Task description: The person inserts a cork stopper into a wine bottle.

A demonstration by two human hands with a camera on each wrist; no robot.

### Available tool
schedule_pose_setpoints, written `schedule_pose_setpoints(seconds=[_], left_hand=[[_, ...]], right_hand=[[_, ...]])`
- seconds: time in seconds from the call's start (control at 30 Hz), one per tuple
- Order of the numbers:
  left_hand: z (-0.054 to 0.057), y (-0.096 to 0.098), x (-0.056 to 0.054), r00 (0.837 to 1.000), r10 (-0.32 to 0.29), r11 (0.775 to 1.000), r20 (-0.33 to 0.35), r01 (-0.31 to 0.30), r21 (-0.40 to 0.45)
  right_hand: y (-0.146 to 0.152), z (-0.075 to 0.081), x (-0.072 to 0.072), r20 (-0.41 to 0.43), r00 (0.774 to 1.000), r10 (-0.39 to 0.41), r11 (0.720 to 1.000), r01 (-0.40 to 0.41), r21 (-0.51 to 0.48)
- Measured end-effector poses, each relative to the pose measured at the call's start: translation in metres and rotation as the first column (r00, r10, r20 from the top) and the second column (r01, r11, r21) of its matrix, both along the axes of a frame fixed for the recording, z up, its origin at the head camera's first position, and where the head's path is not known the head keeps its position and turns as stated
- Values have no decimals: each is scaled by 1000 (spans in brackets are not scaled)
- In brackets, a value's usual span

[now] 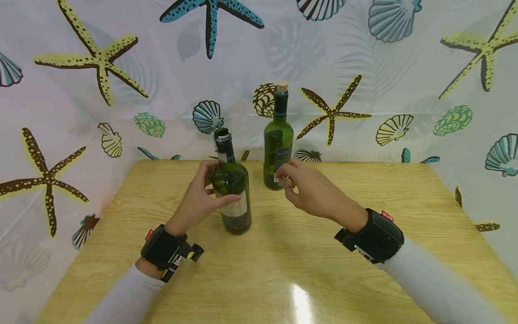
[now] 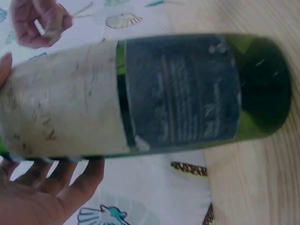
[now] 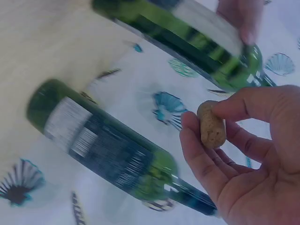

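Note:
On the near side of the table, my left hand [image 1: 193, 204] grips a green wine bottle [image 1: 231, 179] around its body, thumb across the pale label. The bottle leans slightly and its mouth has no cork in it. Whether its base touches the table, I cannot tell. In the right wrist view, my right hand [image 3: 262, 150] pinches a loose cork [image 3: 212, 125] between thumb and fingers. That hand is to the right of the gripped bottle, in front of a second green bottle [image 1: 278, 135], which stands upright with a cork [image 1: 282, 86] in its neck.
The wooden table [image 1: 344, 279] reaches back to a white cloth [image 1: 243, 90] printed with starfish and shells. The cloth hangs behind the bottles and along both sides.

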State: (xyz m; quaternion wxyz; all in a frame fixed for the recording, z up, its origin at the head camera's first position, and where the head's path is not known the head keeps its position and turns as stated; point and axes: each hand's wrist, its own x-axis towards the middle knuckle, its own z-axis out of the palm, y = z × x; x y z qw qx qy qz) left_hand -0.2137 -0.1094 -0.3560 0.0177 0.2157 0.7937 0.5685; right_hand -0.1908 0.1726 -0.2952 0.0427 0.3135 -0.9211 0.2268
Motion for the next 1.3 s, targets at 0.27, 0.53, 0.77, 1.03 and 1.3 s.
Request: schedule_pose_setpoints(seconds=[0.27, 0.53, 0.77, 1.03, 1.3], left_hand=[[0, 29, 22, 973, -229, 972, 20, 228, 58], [0, 53, 33, 943, -331, 940, 34, 327, 95], [3, 64, 37, 899, -434, 896, 57, 424, 130], [0, 68, 37, 892, -450, 887, 41, 440, 139], [-2, 73, 38, 904, -428, 898, -1, 425, 117]], right_hand=[[9, 65, 16, -149, 989, -18, 969, -19, -245], [2, 103, 35, -267, 961, 71, 888, -183, -423], [-3, 108, 45, -270, 951, 150, 872, -256, -417], [0, 101, 48, -299, 947, 116, 908, -224, -355], [4, 89, 51, -338, 940, 42, 923, -166, -346]])
